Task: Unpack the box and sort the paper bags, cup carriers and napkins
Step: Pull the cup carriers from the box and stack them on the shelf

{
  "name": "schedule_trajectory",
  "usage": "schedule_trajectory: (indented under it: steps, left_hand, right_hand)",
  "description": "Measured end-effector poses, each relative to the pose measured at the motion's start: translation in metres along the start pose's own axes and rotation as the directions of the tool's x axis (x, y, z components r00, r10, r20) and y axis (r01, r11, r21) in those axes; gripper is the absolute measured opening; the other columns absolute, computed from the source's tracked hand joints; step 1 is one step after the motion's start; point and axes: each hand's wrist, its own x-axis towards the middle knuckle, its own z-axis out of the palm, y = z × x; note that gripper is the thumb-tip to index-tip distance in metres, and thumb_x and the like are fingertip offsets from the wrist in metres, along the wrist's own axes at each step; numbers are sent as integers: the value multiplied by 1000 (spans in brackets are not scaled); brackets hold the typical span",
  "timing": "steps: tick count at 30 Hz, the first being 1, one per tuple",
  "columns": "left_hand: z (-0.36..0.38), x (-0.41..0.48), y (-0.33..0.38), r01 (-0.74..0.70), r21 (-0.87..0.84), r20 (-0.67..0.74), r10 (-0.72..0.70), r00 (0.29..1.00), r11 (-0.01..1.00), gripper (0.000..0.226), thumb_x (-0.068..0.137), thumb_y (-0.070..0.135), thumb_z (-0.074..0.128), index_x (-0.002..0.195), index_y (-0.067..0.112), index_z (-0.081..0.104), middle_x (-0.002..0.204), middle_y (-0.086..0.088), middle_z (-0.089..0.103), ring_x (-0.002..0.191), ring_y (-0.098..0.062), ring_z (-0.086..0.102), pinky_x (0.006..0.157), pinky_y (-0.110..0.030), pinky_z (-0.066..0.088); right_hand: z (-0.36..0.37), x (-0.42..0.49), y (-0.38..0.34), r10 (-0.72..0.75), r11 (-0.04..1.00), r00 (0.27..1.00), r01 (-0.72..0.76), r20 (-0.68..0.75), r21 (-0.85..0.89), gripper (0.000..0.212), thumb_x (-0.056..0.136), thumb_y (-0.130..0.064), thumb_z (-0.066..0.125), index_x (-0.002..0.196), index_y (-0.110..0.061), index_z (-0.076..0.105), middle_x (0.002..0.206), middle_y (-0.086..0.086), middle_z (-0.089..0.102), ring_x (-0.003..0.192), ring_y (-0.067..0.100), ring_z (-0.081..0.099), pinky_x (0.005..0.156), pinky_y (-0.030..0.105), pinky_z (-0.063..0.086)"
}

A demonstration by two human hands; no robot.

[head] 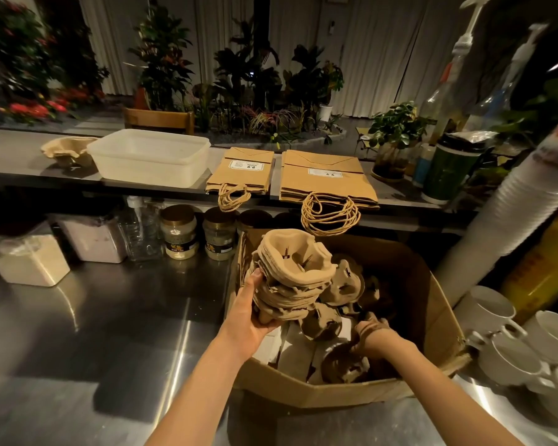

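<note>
Grips a nested stack of brown moulded-pulp cup carriers (290,275) in the left hand (255,312), held above the open brown cardboard box (432,284), likely for gathering strays together. Curls the right hand (372,338) round another loose carrier (345,365) down inside, beside white folded napkins (298,349).

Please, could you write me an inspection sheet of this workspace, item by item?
Surface: steel counter, reflective; raised ledge behind it.
Job's things: cardboard box open on the counter, with cup carriers and white packs, likely napkins, inside; narrow paper bag stack, wide paper bag stack and a single carrier on the ledge.
Clutter: white tub, jars, white mugs, paper cup stack.
Grippers: left hand holds a carrier stack above the box; right hand grips a loose carrier inside it.
Cables: nothing seen.
Surroundings: potted plants, curtains, wooden chair.
</note>
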Motion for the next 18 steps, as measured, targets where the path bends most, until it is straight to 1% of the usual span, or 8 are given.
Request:
schedule_trajectory:
  steps: [2, 5, 7, 9, 11, 14, 16, 18]
  left_hand:
    - [-1, 1, 0, 3, 11, -4, -3, 1000, 1000, 58, 71, 51, 61, 123, 26, 52, 126, -8, 59, 117, -30, 56, 99, -49, 44]
    - [-1, 2, 0, 12, 34, -6, -12, 1000, 999, 62, 74, 51, 60, 129, 24, 51, 128, -9, 59, 119, -31, 56, 100, -50, 45]
    - [-1, 3, 0, 15, 36, -16, -15, 1000, 999, 58, 77, 50, 59, 128, 24, 51, 128, -9, 60, 116, -31, 57, 96, -49, 47]
    - [-1, 2, -1, 11, 41, -12, -11, 1000, 999, 60, 76, 50, 60, 129, 24, 51, 127, -9, 60, 116, -30, 57, 94, -48, 48]
    - [-2, 2, -1, 5, 66, -1, -5, 1000, 998, 61, 75, 52, 59, 129, 26, 51, 127, -6, 61, 115, -29, 57, 99, -51, 43]
    - [1, 0, 0, 9, 78, -11, -8, 1000, 997, 42, 86, 50, 54, 122, 28, 54, 124, -5, 61, 110, -26, 58, 98, -49, 42]
    - [1, 0, 0, 31, 69, -32, -29, 999, 997, 42, 92, 49, 52, 127, 25, 55, 126, -9, 63, 115, -30, 59, 100, -49, 46]
    - [2, -1, 0, 38, 92, -41, -34, 999, 995, 43, 92, 50, 52, 126, 24, 56, 122, -11, 67, 112, -33, 63, 97, -49, 50]
  right_hand:
    - [-3, -5, 0, -12, 1000, 999, 13, -35, 25, 50, 95, -36, 53, 140, -19, 42, 155, 12, 22, 140, 34, 27, 111, 42, 33]
    - [-8, -19, 5, -28, 934, 987, 83, -159, 349, 33, 94, -24, 57, 125, -15, 55, 123, 6, 58, 107, 16, 59, 92, 26, 51]
    - [-13, -32, 7, -35, 842, 959, 179, -280, 509, 15, 94, -16, 56, 107, -13, 61, 99, 5, 67, 87, 15, 66, 80, 29, 57]
    - [-26, -48, 10, -19, 792, 917, 257, -398, 554, 8, 95, -17, 54, 93, -14, 62, 87, 5, 67, 78, 17, 67, 72, 33, 58]
    - [-43, -67, 8, 23, 745, 836, 352, -548, 567, 11, 95, -21, 55, 87, -17, 61, 81, 2, 66, 72, 13, 65, 64, 25, 56]
    - [-71, -101, 3, 145, 656, 657, 496, -740, 569, 9, 95, -18, 56, 87, -18, 59, 77, -4, 64, 66, 5, 61, 53, 13, 48]
    - [-86, -120, -3, 186, 639, 538, 569, -822, 518, 5, 94, -14, 56, 94, -18, 60, 82, -5, 65, 71, 7, 63, 59, 20, 54]
    - [-98, -135, -12, 170, 692, 416, 595, -893, 409, 9, 92, -12, 59, 100, -14, 62, 88, -2, 65, 78, 12, 63, 67, 29, 57]
